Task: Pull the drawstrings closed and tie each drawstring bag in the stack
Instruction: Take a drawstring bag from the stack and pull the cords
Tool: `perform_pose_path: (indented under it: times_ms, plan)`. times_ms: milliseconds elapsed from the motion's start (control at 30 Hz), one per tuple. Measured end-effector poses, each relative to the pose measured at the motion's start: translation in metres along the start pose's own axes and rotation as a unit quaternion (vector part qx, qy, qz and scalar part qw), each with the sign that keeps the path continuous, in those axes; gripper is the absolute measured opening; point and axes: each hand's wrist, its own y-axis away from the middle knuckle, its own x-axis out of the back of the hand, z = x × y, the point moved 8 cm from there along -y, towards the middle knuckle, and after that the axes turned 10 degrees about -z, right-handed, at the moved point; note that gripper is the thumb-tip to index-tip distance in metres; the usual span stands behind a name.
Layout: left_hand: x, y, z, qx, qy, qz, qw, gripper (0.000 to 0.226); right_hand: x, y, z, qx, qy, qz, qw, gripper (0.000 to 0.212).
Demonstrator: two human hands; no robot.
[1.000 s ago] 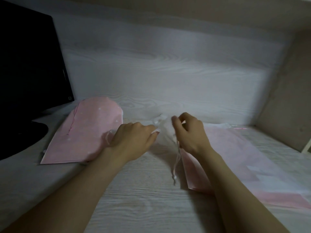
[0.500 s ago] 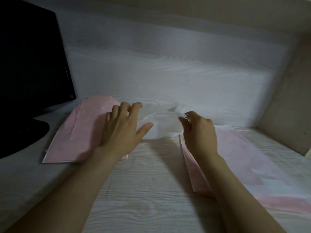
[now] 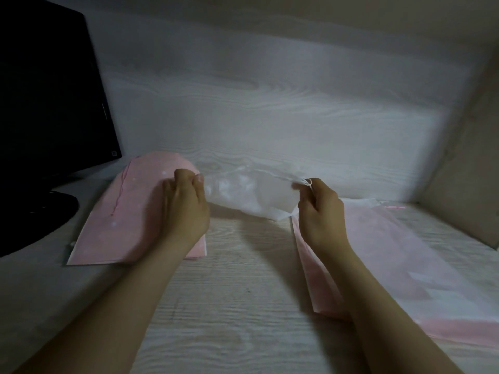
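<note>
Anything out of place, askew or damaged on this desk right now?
Nothing looks spilled or damaged. The white bag is held between the left hand and the right hand, each gripping one end. The left pink stack and right pink stack lie flat; only a pink string trails loosely across the left one.

Monitor [image 3: 48,103] cut by left edge; right pink stack [image 3: 405,265] by right edge

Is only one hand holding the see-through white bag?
No, the left hand grips one end of the white bag and the right hand pinches the other.
</note>
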Motion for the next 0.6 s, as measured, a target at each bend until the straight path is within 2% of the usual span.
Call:
perform_pose_path:
  times_ms: [133, 233, 300, 367, 433, 500, 600]
  plan:
    - [0.000, 0.004, 0.002, 0.011, -0.016, -0.020, 1.000, 0.034, 0.001, 0.000, 0.005, -0.046, -0.093, -0.017, 0.995, 0.023]
    - [0.007, 0.002, -0.002, 0.028, -0.116, -0.008, 0.993, 0.047, 0.002, 0.000, 0.009, -0.069, -0.160, -0.013, 0.985, 0.031]
    - [0.011, 0.001, 0.000, 0.012, -0.140, 0.013, 0.990, 0.047, 0.005, 0.001, 0.014, -0.098, -0.199, -0.003, 0.975, 0.031]
    - [0.012, -0.002, -0.002, 0.008, -0.081, 0.030, 0.996, 0.036, 0.009, 0.002, 0.020, -0.124, -0.218, 0.011, 0.968, 0.027]
    - [0.012, -0.005, -0.009, 0.023, 0.032, 0.052, 0.998, 0.020, 0.011, 0.004, 0.024, -0.153, -0.238, 0.013, 0.959, 0.023]
    - [0.013, -0.007, -0.020, 0.066, 0.148, 0.078, 0.984, 0.010, 0.008, 0.006, 0.026, -0.189, -0.283, 0.001, 0.940, 0.022]
    - [0.011, -0.010, -0.039, 0.129, 0.279, 0.095, 0.947, 0.013, -0.001, 0.010, 0.029, -0.238, -0.346, -0.033, 0.907, 0.024]
